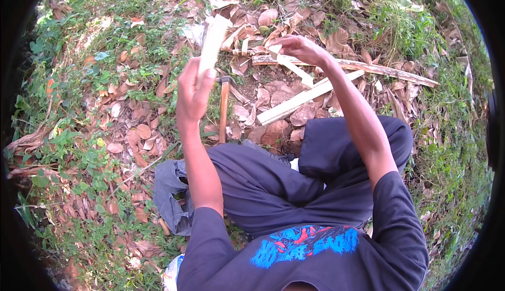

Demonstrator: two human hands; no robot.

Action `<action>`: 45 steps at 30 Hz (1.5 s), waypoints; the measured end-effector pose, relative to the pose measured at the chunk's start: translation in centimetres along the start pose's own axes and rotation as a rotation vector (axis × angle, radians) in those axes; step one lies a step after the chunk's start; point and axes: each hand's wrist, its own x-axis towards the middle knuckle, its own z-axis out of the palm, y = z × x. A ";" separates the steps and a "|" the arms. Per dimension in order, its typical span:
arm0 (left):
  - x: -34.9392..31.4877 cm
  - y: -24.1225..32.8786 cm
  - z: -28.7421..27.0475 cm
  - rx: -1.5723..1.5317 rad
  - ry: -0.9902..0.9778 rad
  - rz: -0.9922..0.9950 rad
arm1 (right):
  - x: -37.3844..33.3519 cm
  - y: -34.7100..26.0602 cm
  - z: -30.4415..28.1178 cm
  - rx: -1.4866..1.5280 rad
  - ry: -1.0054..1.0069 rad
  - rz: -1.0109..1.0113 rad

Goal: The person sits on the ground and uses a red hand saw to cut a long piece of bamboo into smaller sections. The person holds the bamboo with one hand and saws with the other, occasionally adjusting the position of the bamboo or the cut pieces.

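Observation:
My left hand (193,94) is closed around a pale, flat piece of wood (214,41), its thumb along the near end, holding it tilted up off the ground. To its right my right hand (302,49) is reaching out with bent fingers closed on a small pale wood piece (274,50). Just below those fingers a thin pale wooden strip (297,70) slants down to the right; whether it joins the held piece I cannot tell. Beside my left wrist lies a hammer-like tool (224,107) with a brown wooden handle and a dark head.
A thick pale wooden stick (310,97) lies in front of my crossed legs (284,175). Beyond it is a long strip of wood (368,67) with rough edges. A dark plastic bag (171,196) is by my left leg. Dry leaves (273,99) and green plants (94,112) cover the ground.

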 end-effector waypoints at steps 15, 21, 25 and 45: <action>-0.1 -7.9 14.4 0.078 -0.556 -0.034 | -16.2 4.3 7.4 -0.676 -0.092 0.382; -4.2 -9.9 16.3 0.283 -0.560 0.062 | -16.2 9.8 9.2 -0.763 -0.006 0.171; -3.4 -9.0 13.7 0.240 -0.436 -0.009 | -15.1 5.7 9.0 -0.492 0.330 -0.032; -3.5 -10.1 11.0 0.145 -0.216 0.020 | -8.5 5.4 8.7 -0.531 0.627 -0.058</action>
